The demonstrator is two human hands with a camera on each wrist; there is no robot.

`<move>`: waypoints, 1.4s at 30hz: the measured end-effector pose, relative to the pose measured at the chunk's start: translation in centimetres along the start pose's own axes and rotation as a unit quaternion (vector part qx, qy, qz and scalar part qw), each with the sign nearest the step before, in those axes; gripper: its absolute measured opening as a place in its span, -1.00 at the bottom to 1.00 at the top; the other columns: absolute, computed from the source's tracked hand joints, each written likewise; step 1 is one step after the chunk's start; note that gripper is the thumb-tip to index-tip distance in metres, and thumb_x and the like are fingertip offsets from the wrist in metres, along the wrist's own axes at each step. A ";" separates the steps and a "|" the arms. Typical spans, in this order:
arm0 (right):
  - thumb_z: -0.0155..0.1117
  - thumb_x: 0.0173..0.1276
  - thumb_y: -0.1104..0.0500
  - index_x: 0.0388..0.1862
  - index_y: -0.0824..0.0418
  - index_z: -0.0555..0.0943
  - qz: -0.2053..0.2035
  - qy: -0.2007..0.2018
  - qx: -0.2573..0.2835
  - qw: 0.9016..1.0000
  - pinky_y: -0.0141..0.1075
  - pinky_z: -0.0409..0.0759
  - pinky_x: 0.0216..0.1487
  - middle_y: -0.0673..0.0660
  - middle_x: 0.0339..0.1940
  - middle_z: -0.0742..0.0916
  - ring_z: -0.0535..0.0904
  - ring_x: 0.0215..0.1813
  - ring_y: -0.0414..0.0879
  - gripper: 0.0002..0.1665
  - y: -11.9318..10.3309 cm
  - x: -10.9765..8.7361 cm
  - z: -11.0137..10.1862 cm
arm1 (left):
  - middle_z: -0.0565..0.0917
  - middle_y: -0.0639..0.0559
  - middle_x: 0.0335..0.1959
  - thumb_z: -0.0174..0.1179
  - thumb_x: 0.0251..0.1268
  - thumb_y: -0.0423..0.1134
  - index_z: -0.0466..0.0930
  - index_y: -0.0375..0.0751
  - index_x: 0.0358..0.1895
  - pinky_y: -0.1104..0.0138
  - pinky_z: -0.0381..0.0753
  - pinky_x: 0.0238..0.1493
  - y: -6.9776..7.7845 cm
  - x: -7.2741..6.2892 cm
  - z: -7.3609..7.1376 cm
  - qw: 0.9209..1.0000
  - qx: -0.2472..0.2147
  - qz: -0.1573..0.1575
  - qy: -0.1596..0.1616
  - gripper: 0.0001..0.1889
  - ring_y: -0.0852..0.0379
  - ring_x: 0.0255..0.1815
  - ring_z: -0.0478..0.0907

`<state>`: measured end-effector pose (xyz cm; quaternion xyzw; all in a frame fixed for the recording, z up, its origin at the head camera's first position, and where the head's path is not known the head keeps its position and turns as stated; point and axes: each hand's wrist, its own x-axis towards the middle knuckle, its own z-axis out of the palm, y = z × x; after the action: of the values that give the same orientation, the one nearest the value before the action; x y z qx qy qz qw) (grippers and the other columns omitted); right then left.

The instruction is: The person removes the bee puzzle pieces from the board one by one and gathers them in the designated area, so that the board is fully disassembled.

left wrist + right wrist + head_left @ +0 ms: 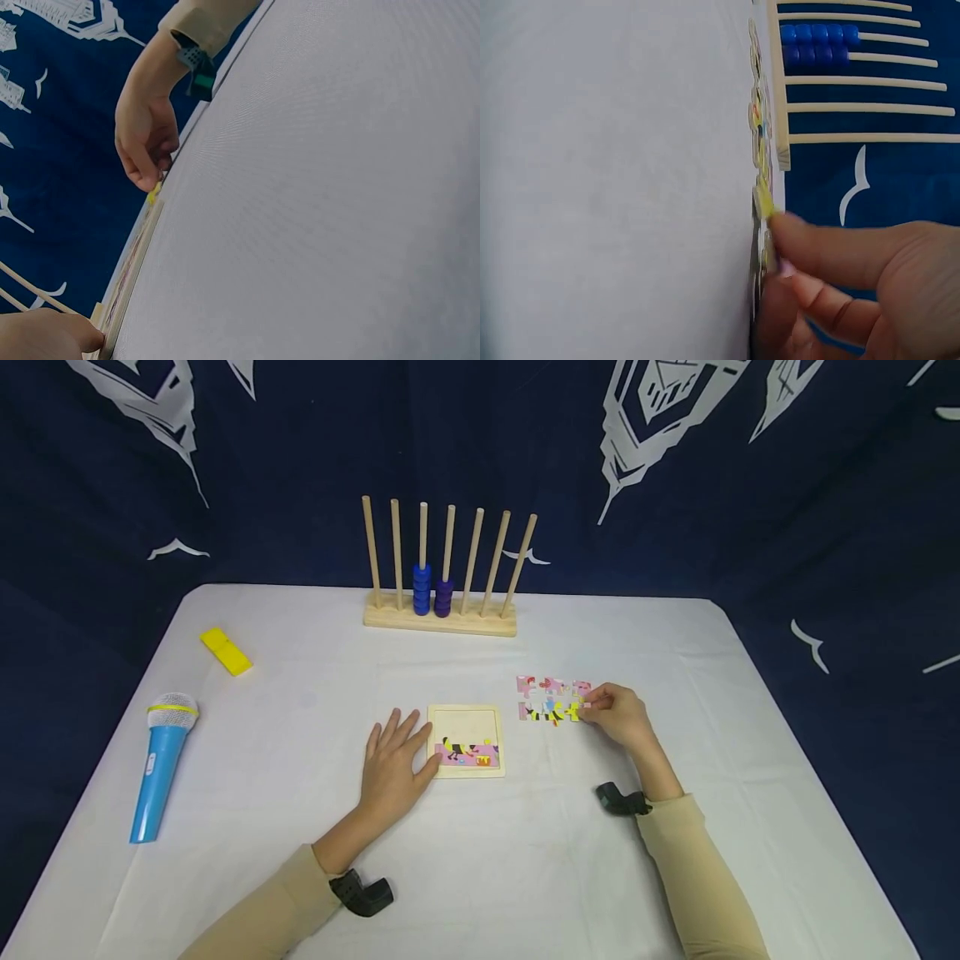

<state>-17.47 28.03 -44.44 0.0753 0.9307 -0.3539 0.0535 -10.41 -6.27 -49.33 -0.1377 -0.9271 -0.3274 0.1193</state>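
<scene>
A square wooden puzzle tray (467,725) lies in the middle of the table, its bottom row filled with pink picture pieces (467,755). Spread flat beside the tray's left edge is my left hand (393,766), the thumb touching the frame; the left wrist view shows that thumb (81,334) on the rim. Loose jigsaw pieces (553,685), pink with yellow and black, lie to the right of the tray. At their right end my right hand (621,714) pinches a puzzle piece between thumb and fingers, largely hidden by the fingertips; a yellow piece (765,201) shows right at the thumb tip.
Behind the tray stands a wooden peg rack (442,620) with blue beads (422,589) and purple beads (443,598) on two of its rods. To the left lie a blue toy microphone (159,768) and a yellow block (227,651). A dark patterned cloth (480,435) hangs behind the table.
</scene>
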 end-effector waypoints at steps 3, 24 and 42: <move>0.42 0.20 0.22 -0.18 0.37 0.59 0.001 0.011 -0.020 1.000 -0.35 0.43 -0.36 0.19 -0.40 0.69 0.52 -0.36 -0.06 -0.71 -0.1 0.0 0.1 | 0.43 -0.32 0.36 0.35 0.19 -0.20 0.59 -0.37 0.16 -0.24 -0.06 0.45 0.0 0.0 0.0 1.000 0.000 -0.003 -0.002 -0.52 -0.35 0.51 0.13; 0.29 0.32 0.25 -0.07 0.33 0.60 -0.061 0.027 0.089 0.994 -0.43 0.49 -0.41 0.19 -0.26 0.64 0.55 -0.38 -0.10 -0.76 -4.6 -2.6 2.9 | 0.42 -0.31 0.36 0.34 0.20 -0.18 0.58 -0.36 0.17 -0.23 -0.07 0.45 -0.2 0.1 -0.1 1.000 -0.007 -0.005 -0.009 -0.51 -0.34 0.51 0.12; 0.43 0.18 0.29 -0.05 0.24 0.62 -0.183 -0.104 0.076 0.975 -0.40 0.44 -0.37 0.14 -0.18 0.69 0.49 -0.40 -0.18 -0.66 -11.3 -5.6 10.5 | 0.37 -0.24 0.43 0.32 0.15 0.08 0.51 -0.13 0.30 -0.19 0.01 0.46 -2.2 0.2 -1.7 0.994 0.020 0.071 -0.079 -0.35 -0.28 0.54 0.09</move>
<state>-13.53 12.10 -44.02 -0.1300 0.8884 -0.4332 0.0784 -11.11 -8.93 -49.25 -0.2262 -0.9281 -0.2873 0.0710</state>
